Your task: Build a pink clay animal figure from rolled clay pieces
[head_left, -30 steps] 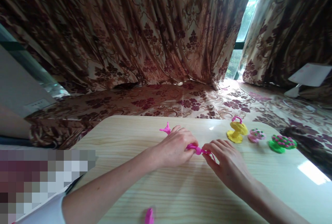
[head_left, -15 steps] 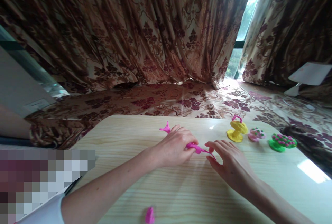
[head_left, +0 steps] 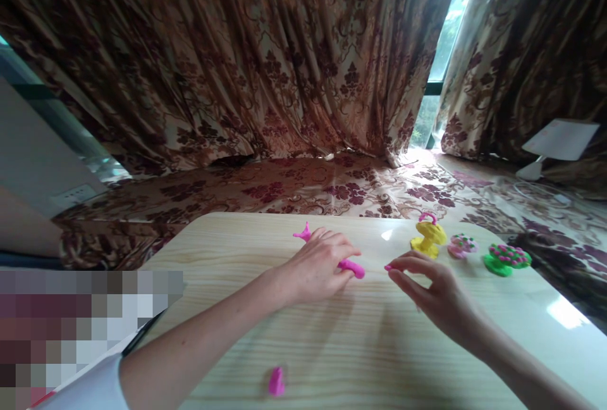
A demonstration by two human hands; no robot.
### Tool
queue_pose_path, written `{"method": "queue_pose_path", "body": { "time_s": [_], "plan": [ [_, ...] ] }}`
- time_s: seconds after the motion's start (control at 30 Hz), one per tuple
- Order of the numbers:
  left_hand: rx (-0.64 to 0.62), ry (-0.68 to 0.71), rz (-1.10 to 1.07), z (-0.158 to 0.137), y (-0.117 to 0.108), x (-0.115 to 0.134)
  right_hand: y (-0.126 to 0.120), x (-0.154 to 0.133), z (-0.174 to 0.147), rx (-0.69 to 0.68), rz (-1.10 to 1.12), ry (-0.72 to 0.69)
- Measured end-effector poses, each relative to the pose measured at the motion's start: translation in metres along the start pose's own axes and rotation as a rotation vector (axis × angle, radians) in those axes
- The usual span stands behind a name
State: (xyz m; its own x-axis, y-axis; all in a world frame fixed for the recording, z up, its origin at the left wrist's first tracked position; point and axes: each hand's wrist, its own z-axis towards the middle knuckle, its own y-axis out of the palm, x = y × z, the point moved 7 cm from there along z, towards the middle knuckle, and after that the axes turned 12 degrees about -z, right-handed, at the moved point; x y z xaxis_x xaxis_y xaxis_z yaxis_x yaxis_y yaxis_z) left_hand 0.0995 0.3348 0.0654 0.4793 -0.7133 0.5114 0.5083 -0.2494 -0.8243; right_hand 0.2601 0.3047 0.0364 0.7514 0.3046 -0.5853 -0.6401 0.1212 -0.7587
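Over the middle of the table my left hand is closed on a strip of pink modelling clay, whose rounded end sticks out past the fingers. To the right, my right hand pinches a small bit of pink clay between thumb and fingertip, apart from the strip. Just behind my left hand a pink clay piece with pointed tips lies on the table. A separate pink clay lump sits near the front edge.
On the right of the wood-grain table stand a yellow clay figure with a pink loop, a pink clay piece with green dots, and a green one with pink dots. Beyond are a white lamp and patterned curtains.
The thin tail of clay stretched between my hands has come apart. My right hand has moved slightly right with a small bit in its pinch.
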Motion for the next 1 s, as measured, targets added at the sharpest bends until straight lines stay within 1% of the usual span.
{"method": "queue_pose_path", "body": {
  "time_s": [0.07,0.1,0.17,0.2,0.27,0.3,0.33,0.4,0.47,0.53,0.6,0.63,0.7,0.73,0.8,0.9,0.93,1.0],
  "plan": [
    [0.054,-0.017,-0.067,-0.007,-0.007,0.016,-0.008,0.004,-0.01,-0.042,0.239,0.168],
    [0.082,-0.047,-0.142,-0.011,-0.008,0.025,-0.011,0.004,-0.016,-0.059,0.353,0.243],
    [0.128,-0.173,-0.409,-0.023,-0.002,0.039,-0.014,-0.004,-0.031,-0.061,0.557,0.332],
    [0.123,-0.244,-0.587,-0.03,0.006,0.047,-0.015,-0.01,-0.038,-0.056,0.642,0.338],
    [0.027,-0.331,-0.931,-0.043,0.032,0.066,-0.013,-0.027,-0.052,-0.068,0.764,0.301],
    [0.053,-0.37,-1.059,-0.05,0.041,0.073,-0.01,-0.036,-0.058,-0.087,0.797,0.278],
    [0.097,-0.405,-1.133,-0.057,0.047,0.078,-0.007,-0.043,-0.065,-0.102,0.806,0.256],
    [0.228,-0.462,-1.207,-0.072,0.054,0.082,-0.004,-0.054,-0.078,-0.092,0.751,0.214],
    [0.326,-0.493,-1.245,-0.087,0.058,0.085,-0.006,-0.062,-0.09,-0.01,0.605,0.137],
    [0.345,-0.485,-1.297,-0.099,0.061,0.092,-0.013,-0.072,-0.103,0.123,0.395,0.012],
    [0.32,-0.445,-1.339,-0.109,0.065,0.102,-0.019,-0.086,-0.12,0.231,0.165,-0.108],
    [0.317,-0.424,-1.335,-0.114,0.066,0.105,-0.019,-0.093,-0.127,0.257,0.069,-0.148],
    [0.36,-0.4,-1.269,-0.123,0.067,0.109,-0.016,-0.104,-0.141,0.235,-0.032,-0.199],
    [0.39,-0.395,-1.231,-0.129,0.067,0.11,-0.014,-0.109,-0.146,0.21,-0.03,-0.21],
    [0.422,-0.388,-1.212,-0.138,0.068,0.113,-0.01,-0.113,-0.154,0.159,0.053,-0.198],
    [0.375,-0.356,-1.317,-0.149,0.07,0.123,-0.007,-0.116,-0.165,0.096,0.201,-0.136],
    [0.361,-0.343,-1.347,-0.152,0.071,0.127,-0.006,-0.119,-0.168,0.083,0.221,-0.136],
    [0.356,-0.325,-1.381,-0.158,0.071,0.132,-0.008,-0.127,-0.176,0.105,0.197,-0.179]
  ]
}}
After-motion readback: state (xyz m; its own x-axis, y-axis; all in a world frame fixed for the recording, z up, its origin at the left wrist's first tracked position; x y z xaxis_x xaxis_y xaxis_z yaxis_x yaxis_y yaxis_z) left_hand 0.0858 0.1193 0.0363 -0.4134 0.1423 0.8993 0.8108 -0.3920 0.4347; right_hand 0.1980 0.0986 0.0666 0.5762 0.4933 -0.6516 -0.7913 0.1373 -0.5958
